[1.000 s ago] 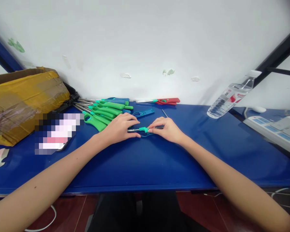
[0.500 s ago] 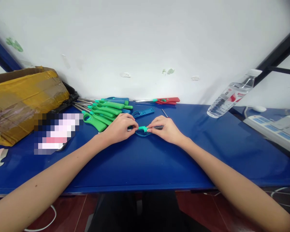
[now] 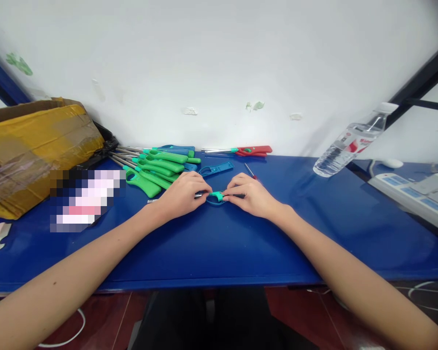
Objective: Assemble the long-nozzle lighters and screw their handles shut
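Note:
Between my two hands is a partly built long-reach lighter, with a teal trigger piece [image 3: 218, 196] and a blue handle shell [image 3: 214, 202] showing under it. My left hand [image 3: 186, 195] pinches its left end, where a bit of metal rod shows by the fingers. At the other end, my right hand [image 3: 253, 197] pinches the lighter between thumb and fingers, which partly cover a dark piece. Just beyond the hands lies a loose blue handle half [image 3: 217, 168]. A thin screwdriver [image 3: 249, 169] is behind my right hand, its red handle partly hidden.
Several green lighters [image 3: 166, 166] are piled at the left back, with blue ones behind. Red lighters [image 3: 254, 150] lie along the wall. A taped carton [image 3: 40, 155] and a blurred-out item [image 3: 87, 199] sit left; a water bottle [image 3: 352, 141] leans at right near a white device [image 3: 412, 199].
Both hands stay on the lighter with small finger shifts. The teal piece has turned slightly, and more of the screwdriver's red handle shows. The view has shifted a little.

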A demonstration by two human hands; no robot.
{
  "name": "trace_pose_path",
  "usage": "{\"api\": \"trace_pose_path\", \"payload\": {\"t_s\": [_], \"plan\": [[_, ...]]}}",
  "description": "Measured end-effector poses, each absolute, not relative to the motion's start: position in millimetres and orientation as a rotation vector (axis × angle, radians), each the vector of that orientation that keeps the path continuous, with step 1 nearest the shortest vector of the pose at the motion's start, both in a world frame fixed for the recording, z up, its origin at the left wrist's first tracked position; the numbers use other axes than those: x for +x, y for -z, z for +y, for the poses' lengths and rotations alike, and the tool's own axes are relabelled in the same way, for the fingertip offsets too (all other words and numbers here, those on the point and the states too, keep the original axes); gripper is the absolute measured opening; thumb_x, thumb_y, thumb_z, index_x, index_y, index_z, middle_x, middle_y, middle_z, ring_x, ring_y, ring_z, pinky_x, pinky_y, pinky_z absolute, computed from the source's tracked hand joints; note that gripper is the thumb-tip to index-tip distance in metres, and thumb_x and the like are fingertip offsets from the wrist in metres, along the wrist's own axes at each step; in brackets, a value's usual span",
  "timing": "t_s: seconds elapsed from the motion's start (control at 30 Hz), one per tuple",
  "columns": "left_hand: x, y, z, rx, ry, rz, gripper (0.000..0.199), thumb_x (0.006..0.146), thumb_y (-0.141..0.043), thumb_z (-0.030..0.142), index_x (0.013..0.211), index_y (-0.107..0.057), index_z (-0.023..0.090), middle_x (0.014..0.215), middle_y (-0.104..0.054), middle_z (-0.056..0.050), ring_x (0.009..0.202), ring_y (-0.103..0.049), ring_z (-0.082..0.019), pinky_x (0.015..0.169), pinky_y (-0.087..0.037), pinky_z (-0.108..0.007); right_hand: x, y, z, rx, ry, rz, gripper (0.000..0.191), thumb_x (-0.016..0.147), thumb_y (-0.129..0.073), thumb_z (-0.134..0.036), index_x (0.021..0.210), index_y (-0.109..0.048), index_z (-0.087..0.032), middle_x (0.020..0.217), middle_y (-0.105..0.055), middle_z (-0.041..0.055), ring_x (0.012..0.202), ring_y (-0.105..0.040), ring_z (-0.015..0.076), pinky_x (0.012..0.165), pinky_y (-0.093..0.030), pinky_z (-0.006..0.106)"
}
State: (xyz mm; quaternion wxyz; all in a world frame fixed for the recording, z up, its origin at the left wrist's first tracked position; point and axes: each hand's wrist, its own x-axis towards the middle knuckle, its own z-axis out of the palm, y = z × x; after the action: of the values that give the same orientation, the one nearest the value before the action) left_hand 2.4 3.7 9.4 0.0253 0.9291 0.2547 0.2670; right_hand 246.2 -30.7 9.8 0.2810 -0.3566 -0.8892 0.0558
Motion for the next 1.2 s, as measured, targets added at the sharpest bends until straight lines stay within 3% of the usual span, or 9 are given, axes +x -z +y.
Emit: {"api": "trace_pose_path", "payload": {"t_s": [0.3,0.6,0.8,1.0,1.2], "plan": [[1,-8,4,2.924,-0.808,0.667,0.024,0.092,-0.054,0.018,0.100,-0.077,0.022,0.089,-0.072,-0.006,0.089,-0.064,-0.021,0.084,-0.048,-0.038,244,-9,-33,-0.929,-0.063,-2.394,0.018,0.092,-0.063,-0.024,0.100,-0.079,-0.024,0.087,-0.072,0.0066,0.089,-0.059,0.0219,0.079,-0.053,0.039],[3,-10,-3,3.087,-0.690,0.699,0.035,0.090,-0.066,0.046,0.114,-0.073,0.021,0.093,-0.066,-0.007,0.090,-0.060,-0.022,0.085,-0.046,-0.036,247,-6,-32,-0.878,-0.047,-2.358,0.017,0.092,-0.064,-0.027,0.093,-0.080,-0.025,0.087,-0.075,0.0070,0.094,-0.062,0.0238,0.081,-0.055,0.041],[3,-6,0,3.112,-0.724,0.648,0.030,0.092,-0.065,0.040,0.111,-0.072,0.018,0.104,-0.068,-0.009,0.095,-0.061,-0.023,0.085,-0.047,-0.035,256,-16,-31,-0.886,-0.173,-2.484,0.024,0.091,-0.060,-0.016,0.103,-0.078,-0.025,0.099,-0.071,0.0071,0.102,-0.060,0.0241,0.088,-0.053,0.043],[3,-7,-2,3.151,-0.749,0.570,0.029,0.095,-0.062,0.040,0.113,-0.072,0.021,0.098,-0.070,-0.008,0.093,-0.062,-0.022,0.084,-0.046,-0.034,255,-13,-30,-0.920,-0.193,-2.450,0.023,0.091,-0.060,-0.014,0.101,-0.079,-0.022,0.096,-0.073,0.0079,0.096,-0.062,0.0227,0.084,-0.054,0.039],[9,-3,-5,3.041,-0.881,0.702,0.021,0.095,-0.061,0.034,0.101,-0.076,0.021,0.091,-0.071,-0.005,0.081,-0.064,-0.018,0.074,-0.044,-0.031,253,-13,-33,-0.955,-0.197,-2.443,0.025,0.091,-0.059,-0.013,0.102,-0.078,-0.024,0.099,-0.073,0.0064,0.089,-0.066,0.0196,0.080,-0.054,0.034]]}}
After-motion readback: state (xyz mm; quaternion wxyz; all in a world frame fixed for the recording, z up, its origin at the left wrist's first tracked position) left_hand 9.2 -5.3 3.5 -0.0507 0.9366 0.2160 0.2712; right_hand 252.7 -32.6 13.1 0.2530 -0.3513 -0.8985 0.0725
